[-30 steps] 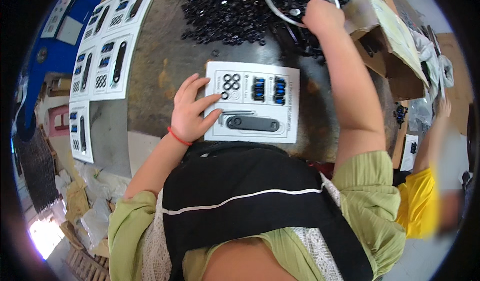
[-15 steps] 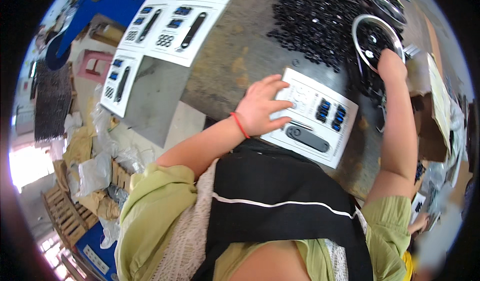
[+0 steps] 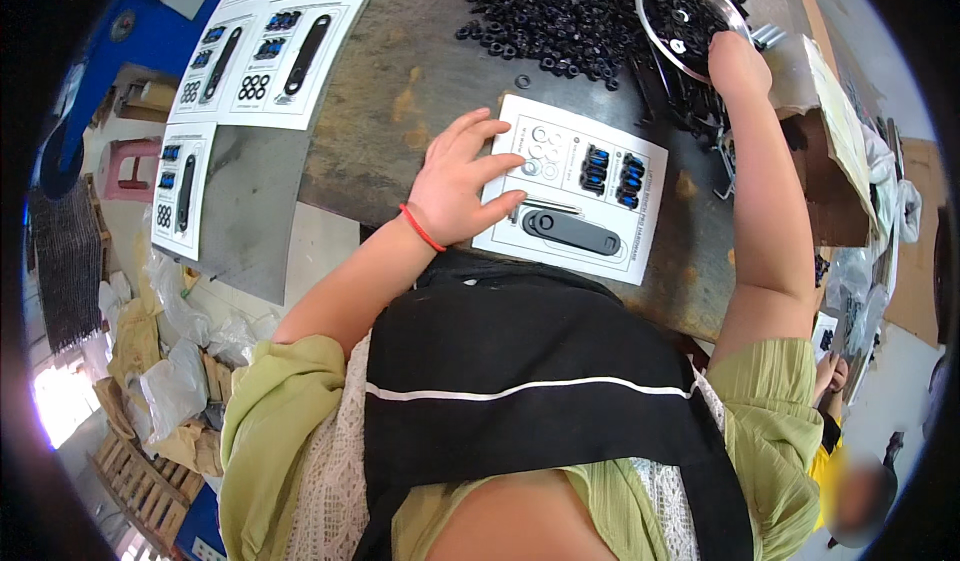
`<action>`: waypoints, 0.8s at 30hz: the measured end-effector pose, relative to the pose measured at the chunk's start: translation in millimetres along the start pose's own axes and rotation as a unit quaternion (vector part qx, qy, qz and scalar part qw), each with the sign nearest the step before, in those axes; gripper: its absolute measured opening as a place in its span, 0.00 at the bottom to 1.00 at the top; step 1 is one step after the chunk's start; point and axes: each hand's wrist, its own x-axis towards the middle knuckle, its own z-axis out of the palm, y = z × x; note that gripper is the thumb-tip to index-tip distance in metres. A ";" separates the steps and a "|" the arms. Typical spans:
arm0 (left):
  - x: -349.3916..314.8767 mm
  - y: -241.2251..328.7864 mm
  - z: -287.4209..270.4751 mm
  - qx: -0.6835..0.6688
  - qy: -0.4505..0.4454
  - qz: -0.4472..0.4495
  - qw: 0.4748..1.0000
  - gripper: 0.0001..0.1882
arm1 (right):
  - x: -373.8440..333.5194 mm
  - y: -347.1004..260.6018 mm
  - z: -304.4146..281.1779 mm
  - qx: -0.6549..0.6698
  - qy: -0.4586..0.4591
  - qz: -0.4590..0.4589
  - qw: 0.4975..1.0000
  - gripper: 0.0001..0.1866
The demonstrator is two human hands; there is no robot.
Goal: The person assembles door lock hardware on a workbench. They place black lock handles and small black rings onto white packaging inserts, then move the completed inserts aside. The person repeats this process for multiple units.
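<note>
My left hand [image 3: 455, 181] is open, fingers spread, over the left edge of a white printed card [image 3: 487, 244] near the table's front edge. Its index fingertip is next to a small ring in the card's ring outlines. On the card are two groups of black-and-blue screws [image 3: 594, 171], a thin metal rod [image 3: 550, 205] and a dark grey elongated part [image 3: 572, 232]. My right hand [image 3: 742, 66] is at the near right rim of a metal bowl [image 3: 645, 23] of small dark parts. Its fingers are curled inward, their tips partly hidden; what they hold cannot be made out.
A heap of black rings [image 3: 560, 21] spreads left of the bowl. Similar filled cards [image 3: 290, 61] lie at the far left. An open cardboard box [image 3: 830, 176] stands right of my right forearm. Another person's hands [image 3: 830, 373] show at the lower right.
The whole view has shifted, so the table things sit further left and higher. My right hand stays at the bowl, its fingers now nearer the rim. My left hand stays spread beside the card.
</note>
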 end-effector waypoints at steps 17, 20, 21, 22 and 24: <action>7.5 -1.4 6.7 0.063 -0.080 0.026 0.994 0.21 | -192.0 -122.0 0.1 0.281 -0.145 -0.144 0.938 0.10; 8.7 0.5 6.5 0.066 -0.087 0.018 0.994 0.22 | -193.8 -120.4 2.0 0.274 -0.156 -0.127 0.940 0.11; 8.9 0.6 6.9 0.069 -0.087 0.016 0.994 0.22 | -193.7 -121.0 2.5 0.269 -0.165 -0.126 0.940 0.11; 8.7 -2.2 6.5 0.070 -0.086 0.018 0.994 0.22 | -193.9 -123.5 3.1 0.263 -0.172 -0.123 0.941 0.12; 8.1 -6.7 6.6 0.069 -0.085 0.022 0.994 0.22 | -194.2 -127.2 4.8 0.270 -0.151 -0.123 0.943 0.12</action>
